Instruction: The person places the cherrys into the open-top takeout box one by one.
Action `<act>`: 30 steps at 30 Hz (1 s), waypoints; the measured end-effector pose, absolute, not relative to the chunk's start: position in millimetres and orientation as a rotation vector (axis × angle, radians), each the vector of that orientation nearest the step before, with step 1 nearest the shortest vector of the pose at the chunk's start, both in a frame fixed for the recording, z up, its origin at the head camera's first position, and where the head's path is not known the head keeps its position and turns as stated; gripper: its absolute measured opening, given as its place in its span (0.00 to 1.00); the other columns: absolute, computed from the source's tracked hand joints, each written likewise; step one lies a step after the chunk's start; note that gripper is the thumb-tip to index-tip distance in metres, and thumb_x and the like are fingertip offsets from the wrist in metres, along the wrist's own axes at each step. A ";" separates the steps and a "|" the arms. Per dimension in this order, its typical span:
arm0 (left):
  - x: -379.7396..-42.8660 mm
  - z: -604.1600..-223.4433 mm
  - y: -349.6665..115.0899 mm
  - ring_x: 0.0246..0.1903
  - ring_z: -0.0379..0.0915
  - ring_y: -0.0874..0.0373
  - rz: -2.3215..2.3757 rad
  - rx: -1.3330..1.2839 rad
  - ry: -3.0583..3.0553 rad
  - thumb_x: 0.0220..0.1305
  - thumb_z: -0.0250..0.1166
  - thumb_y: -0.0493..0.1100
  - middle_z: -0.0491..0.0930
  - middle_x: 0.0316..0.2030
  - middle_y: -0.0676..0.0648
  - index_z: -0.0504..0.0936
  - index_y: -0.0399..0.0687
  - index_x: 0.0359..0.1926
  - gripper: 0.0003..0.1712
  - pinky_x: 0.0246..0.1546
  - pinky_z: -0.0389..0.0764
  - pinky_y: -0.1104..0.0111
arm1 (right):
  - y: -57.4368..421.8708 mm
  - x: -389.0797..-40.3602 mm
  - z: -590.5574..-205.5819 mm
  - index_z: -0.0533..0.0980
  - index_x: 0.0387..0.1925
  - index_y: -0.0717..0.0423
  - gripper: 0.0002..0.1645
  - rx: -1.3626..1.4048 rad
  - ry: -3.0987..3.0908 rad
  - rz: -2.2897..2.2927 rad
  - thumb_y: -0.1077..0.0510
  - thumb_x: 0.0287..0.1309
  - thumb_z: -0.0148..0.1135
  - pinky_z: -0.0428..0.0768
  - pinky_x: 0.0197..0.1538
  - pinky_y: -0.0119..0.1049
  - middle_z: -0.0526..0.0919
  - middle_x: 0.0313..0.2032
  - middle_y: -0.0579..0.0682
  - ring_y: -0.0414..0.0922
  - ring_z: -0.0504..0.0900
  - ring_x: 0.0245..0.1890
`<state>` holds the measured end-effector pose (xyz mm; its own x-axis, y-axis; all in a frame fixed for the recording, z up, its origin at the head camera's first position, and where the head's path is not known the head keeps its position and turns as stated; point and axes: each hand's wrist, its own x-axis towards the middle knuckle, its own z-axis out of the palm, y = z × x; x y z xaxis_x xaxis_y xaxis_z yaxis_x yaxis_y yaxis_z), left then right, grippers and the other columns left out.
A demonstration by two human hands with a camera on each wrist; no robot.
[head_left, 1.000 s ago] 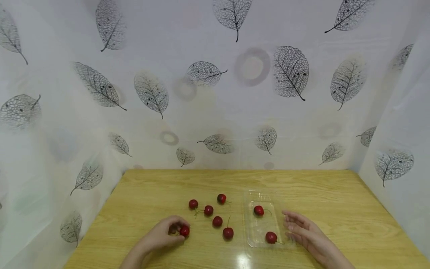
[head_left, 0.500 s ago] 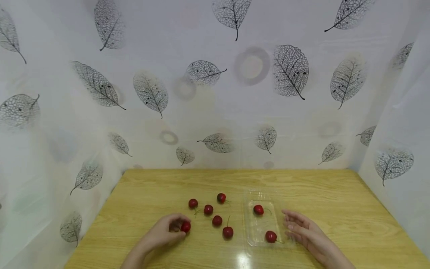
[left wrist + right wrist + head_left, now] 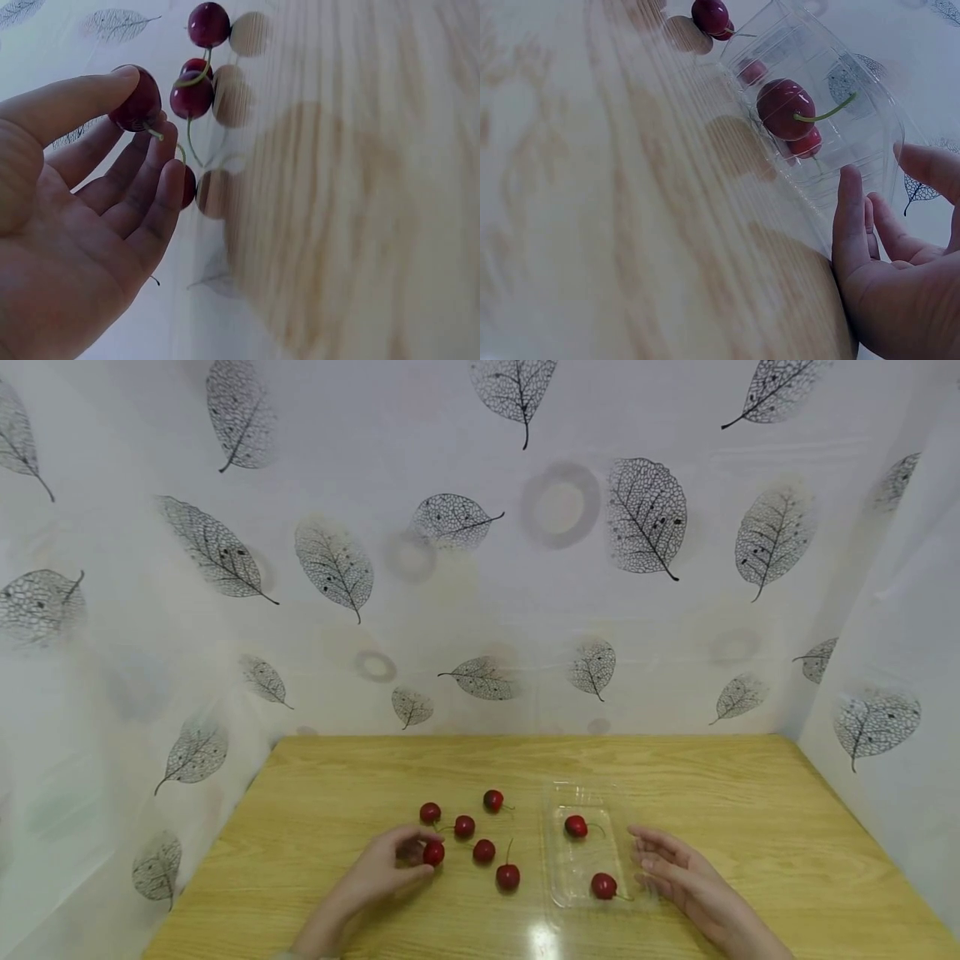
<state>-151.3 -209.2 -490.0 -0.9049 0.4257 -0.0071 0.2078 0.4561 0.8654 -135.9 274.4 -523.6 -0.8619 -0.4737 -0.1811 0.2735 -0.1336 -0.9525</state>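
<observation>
My left hand [image 3: 386,866] pinches a dark red cherry [image 3: 433,853] between thumb and fingertips. In the left wrist view, a short green stem hangs from this cherry [image 3: 139,105], close over the wooden table. To its right lie several loose cherries [image 3: 483,851], some with stems. A clear plastic container [image 3: 551,860] stands farther right, holding a cherry [image 3: 576,827] toward its back and another cherry [image 3: 603,886] toward its front. Beside the container's right wall is my right hand [image 3: 690,881], its fingers relaxed; the right wrist view shows the fingertips right at the wall [image 3: 889,105].
The wooden table [image 3: 360,768] is bounded at the back and sides by a pale sheet [image 3: 480,602] printed with dark leaf skeletons. A bright glare spot [image 3: 543,939] shows near the front of the table.
My left hand has moved right and slightly away from me with the pinched cherry, closer to the loose cherries. The right hand and the container stay in place.
</observation>
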 end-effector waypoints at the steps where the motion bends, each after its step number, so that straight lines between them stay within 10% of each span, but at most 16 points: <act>1: -151.8 -490.0 -207.7 0.43 0.79 0.67 1.429 0.557 2.490 0.63 0.75 0.37 0.86 0.49 0.42 0.84 0.41 0.59 0.23 0.48 0.82 0.74 | 274.2 -136.0 -523.5 0.70 0.69 0.38 0.23 -0.223 1.660 -2.037 0.61 0.83 0.46 0.82 0.63 0.30 0.77 0.61 0.33 0.30 0.78 0.61; 20: -157.1 -494.0 -177.5 0.43 0.80 0.67 1.506 0.663 2.478 0.61 0.75 0.35 0.86 0.50 0.39 0.85 0.41 0.57 0.23 0.50 0.84 0.72 | 273.3 -135.6 -522.9 0.66 0.75 0.47 0.25 -0.202 1.682 -2.029 0.61 0.83 0.47 0.82 0.63 0.29 0.77 0.61 0.33 0.30 0.78 0.61; 30: -161.6 -493.0 -160.5 0.47 0.79 0.67 1.490 0.687 2.476 0.63 0.75 0.37 0.86 0.53 0.41 0.85 0.43 0.58 0.22 0.53 0.82 0.73 | 274.0 -135.5 -523.2 0.71 0.68 0.36 0.23 -0.216 1.660 -2.040 0.61 0.83 0.46 0.82 0.63 0.29 0.77 0.60 0.32 0.29 0.79 0.61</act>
